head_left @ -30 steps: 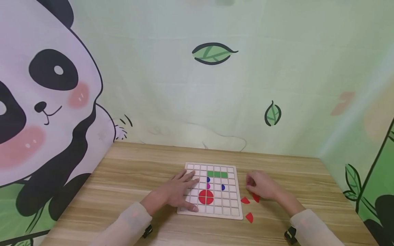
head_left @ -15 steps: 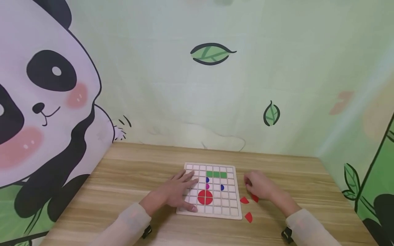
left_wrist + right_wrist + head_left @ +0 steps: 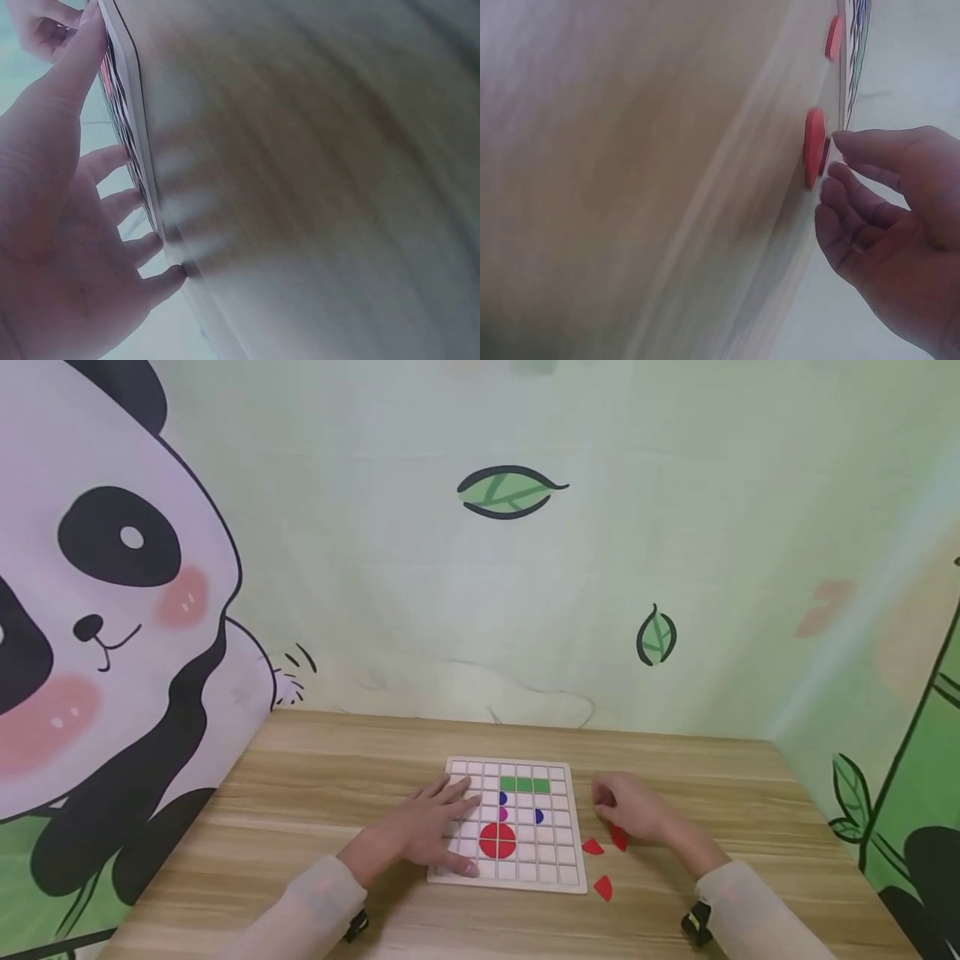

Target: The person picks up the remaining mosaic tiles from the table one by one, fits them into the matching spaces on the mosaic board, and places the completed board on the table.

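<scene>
A white grid board (image 3: 547, 883) lies on the table, bearing green squares (image 3: 525, 785), blue half-circles (image 3: 538, 817), a magenta piece (image 3: 503, 815) and a red circle (image 3: 497, 841) of quarter pieces. Spread fingers of my left hand (image 3: 431, 827) rest on its left side; the thumb is at the near edge. To the right of the board, my right hand (image 3: 633, 810) is down at the table. In the right wrist view its thumb and fingertips pinch a small dark purple piece (image 3: 825, 156), hidden from the head view, just behind a red piece (image 3: 814, 148).
Loose red quarter pieces lie beside the board's right edge: one by the edge (image 3: 592, 847), one nearer the front (image 3: 603, 888) and one under the right hand (image 3: 618, 837). A printed panda cloth (image 3: 390, 568) stands behind the wooden table (image 3: 345, 752).
The view has shifted slightly. My right hand's fingers now cover the magenta piece seen between them a second ago. The left hand stays on the board, and the board pieces look the same.
</scene>
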Available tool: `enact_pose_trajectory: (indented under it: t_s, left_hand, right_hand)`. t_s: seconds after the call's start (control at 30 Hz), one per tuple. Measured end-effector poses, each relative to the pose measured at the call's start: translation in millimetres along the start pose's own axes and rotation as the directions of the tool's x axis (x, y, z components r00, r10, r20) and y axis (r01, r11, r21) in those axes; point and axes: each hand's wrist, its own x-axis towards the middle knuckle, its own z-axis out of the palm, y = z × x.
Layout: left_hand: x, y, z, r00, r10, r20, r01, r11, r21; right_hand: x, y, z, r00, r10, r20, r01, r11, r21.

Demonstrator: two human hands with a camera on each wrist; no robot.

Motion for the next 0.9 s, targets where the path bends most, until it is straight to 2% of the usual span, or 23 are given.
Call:
enact_pose_trajectory:
  t_s: [0.27,0.5,0.73,0.9]
  left_hand:
    - [-0.6,-0.9,2.6,1.000,-0.004,0.002,0.004,1.000,-0.005]
    - [2.8,-2.0,1.1,1.000,-0.002,-0.006,0.002,1.000,-0.010]
    - [1.3,-0.6,0.5,1.000,-0.010,0.004,0.010,1.000,-0.012]
    - [0.6,-0.6,1.0,1.000,-0.014,0.008,0.014,1.000,-0.011]
  right_hand:
    - [-2.0,10.3,-5.0,1.000,0.018,0.001,-0.018,1.000,0.008]
    - [-1.7,9.2,-7.2,1.000,0.012,0.021,-0.013,0.998,0.057]
    - [-3.0,10.7,-5.5,0.999,0.046,0.019,-0.048,0.995,0.088]
    - [-2.2,8.3,-3.3,1.000,0.012,0.005,-0.012,0.996,0.085]
